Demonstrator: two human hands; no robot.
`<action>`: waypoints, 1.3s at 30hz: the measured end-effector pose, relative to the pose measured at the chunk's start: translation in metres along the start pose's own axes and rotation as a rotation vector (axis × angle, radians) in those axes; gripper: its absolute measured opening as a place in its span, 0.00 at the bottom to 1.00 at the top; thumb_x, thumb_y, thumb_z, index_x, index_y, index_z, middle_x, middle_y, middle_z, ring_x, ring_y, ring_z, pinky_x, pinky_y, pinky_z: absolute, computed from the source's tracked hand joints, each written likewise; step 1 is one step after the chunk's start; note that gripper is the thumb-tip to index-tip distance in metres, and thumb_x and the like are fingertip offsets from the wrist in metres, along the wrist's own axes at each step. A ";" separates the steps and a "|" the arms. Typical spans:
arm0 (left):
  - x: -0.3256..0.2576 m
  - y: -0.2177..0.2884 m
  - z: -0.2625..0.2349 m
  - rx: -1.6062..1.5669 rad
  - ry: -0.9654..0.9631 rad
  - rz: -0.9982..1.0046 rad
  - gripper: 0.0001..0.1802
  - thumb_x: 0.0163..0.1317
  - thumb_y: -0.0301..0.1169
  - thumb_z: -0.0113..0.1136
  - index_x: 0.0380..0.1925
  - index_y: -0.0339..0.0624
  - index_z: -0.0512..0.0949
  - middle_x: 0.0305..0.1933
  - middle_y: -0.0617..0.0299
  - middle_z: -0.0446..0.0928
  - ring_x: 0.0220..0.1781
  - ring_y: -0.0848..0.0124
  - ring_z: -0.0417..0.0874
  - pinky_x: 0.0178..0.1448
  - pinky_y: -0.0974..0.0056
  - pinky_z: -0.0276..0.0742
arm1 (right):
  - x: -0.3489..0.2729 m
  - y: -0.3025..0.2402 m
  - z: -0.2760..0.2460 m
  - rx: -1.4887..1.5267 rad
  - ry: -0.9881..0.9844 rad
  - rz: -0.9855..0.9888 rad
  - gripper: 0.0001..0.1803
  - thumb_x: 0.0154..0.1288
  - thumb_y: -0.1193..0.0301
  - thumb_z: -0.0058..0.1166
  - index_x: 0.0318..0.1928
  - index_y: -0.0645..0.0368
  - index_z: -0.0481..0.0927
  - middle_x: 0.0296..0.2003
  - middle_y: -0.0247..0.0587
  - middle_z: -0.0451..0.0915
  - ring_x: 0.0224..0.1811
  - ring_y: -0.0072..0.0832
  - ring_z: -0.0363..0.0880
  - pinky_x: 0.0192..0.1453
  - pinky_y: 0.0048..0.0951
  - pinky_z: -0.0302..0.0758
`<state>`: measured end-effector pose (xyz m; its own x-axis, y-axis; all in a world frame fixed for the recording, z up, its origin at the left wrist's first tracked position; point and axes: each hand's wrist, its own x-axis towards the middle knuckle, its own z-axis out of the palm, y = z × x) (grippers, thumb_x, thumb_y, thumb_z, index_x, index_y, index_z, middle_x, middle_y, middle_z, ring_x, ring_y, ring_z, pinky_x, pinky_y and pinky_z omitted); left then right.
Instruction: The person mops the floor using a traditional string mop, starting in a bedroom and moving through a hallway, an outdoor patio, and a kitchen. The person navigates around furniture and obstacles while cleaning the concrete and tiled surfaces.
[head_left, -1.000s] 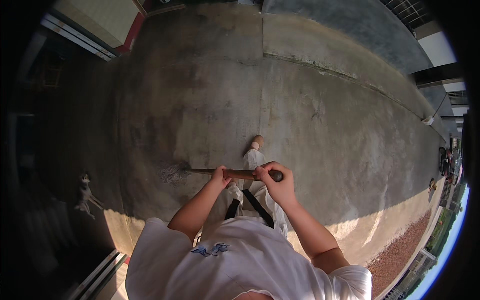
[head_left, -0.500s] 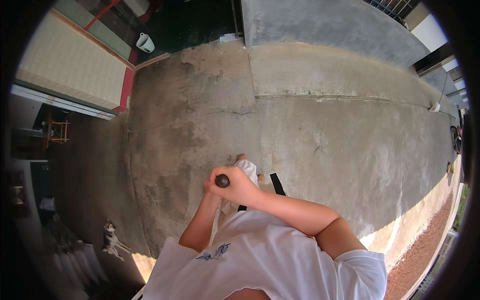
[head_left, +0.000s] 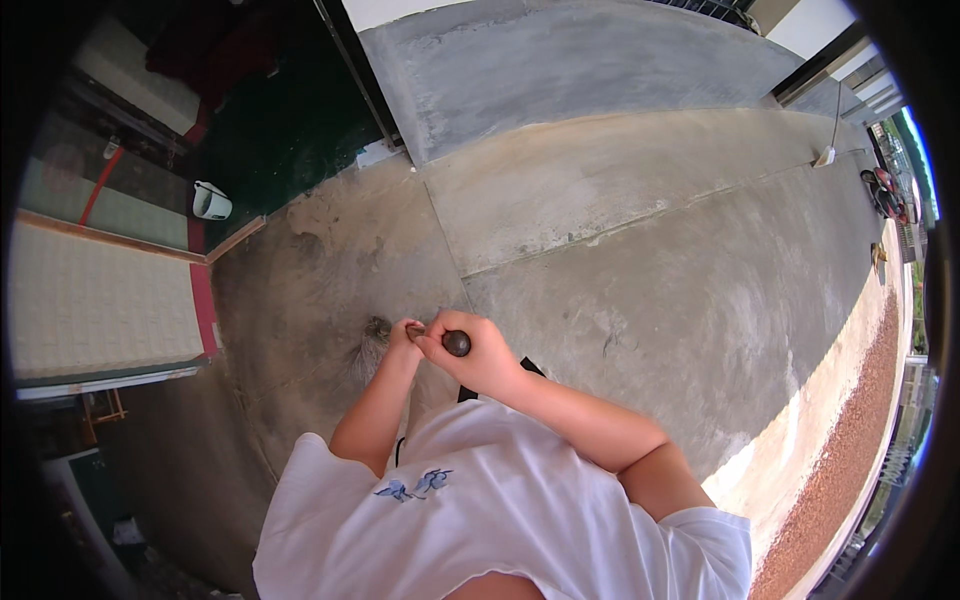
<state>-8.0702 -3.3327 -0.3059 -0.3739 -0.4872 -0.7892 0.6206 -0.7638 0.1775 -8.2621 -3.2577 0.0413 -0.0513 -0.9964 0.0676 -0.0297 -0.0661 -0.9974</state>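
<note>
My right hand (head_left: 482,352) is wrapped round the top of a broom's dark wooden handle (head_left: 456,343), whose rounded end faces up. Lower on the same handle, just to the left, my left hand (head_left: 405,336) is closed round it. Beyond my left forearm the broom's grey, wispy bristles (head_left: 368,350) spread over the concrete floor, smeared by motion. My arms and body hide part of the broom.
Concrete floor (head_left: 600,290) stretches ahead, with a seam across it. A grey wall (head_left: 560,70) stands at the back. A white bucket (head_left: 211,201) is by the dark doorway at left. A long-handled dustpan (head_left: 824,157) stands far right. A tiled wall (head_left: 105,300) is at left.
The view has turned right. My hands have moved apart a little along the handle, the left now showing beside the right. The broom's bristles have come into sight at left.
</note>
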 end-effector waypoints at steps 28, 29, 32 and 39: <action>0.405 -0.171 0.696 -0.096 -0.570 -0.161 0.06 0.56 0.27 0.46 0.29 0.43 0.74 0.29 0.63 0.75 0.25 0.73 0.75 0.29 0.70 0.76 | 0.379 0.118 -0.668 0.341 0.290 0.144 0.08 0.53 0.74 0.54 0.23 0.65 0.72 0.20 0.36 0.75 0.24 0.18 0.72 0.31 0.22 0.70; 0.435 -0.178 0.703 -0.137 -0.518 -0.203 0.05 0.56 0.27 0.46 0.28 0.43 0.73 0.27 0.64 0.75 0.23 0.74 0.75 0.26 0.72 0.75 | 0.386 0.116 -0.694 0.390 0.295 0.170 0.08 0.53 0.74 0.54 0.23 0.65 0.72 0.20 0.36 0.75 0.24 0.18 0.73 0.31 0.22 0.70; 0.519 -0.152 0.726 0.275 0.445 -0.393 0.03 0.55 0.26 0.47 0.24 0.44 0.71 0.22 0.67 0.73 0.17 0.77 0.72 0.18 0.75 0.71 | 0.413 0.115 -0.780 0.431 0.324 0.195 0.08 0.54 0.75 0.53 0.22 0.66 0.71 0.20 0.36 0.75 0.25 0.19 0.74 0.31 0.21 0.71; 0.592 -0.325 0.985 0.504 0.290 -0.471 0.03 0.51 0.24 0.44 0.22 0.44 0.65 0.24 0.65 0.68 0.22 0.75 0.73 0.24 0.71 0.74 | 0.431 0.072 -1.005 0.372 0.608 0.191 0.15 0.58 0.69 0.44 0.19 0.67 0.69 0.19 0.36 0.71 0.25 0.22 0.69 0.34 0.24 0.68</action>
<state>-9.1717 -3.7897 -0.2515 -0.2818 0.0173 -0.9593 0.0228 -0.9994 -0.0247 -9.2901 -3.6384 0.0252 -0.5690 -0.7943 -0.2129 0.3702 -0.0162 -0.9288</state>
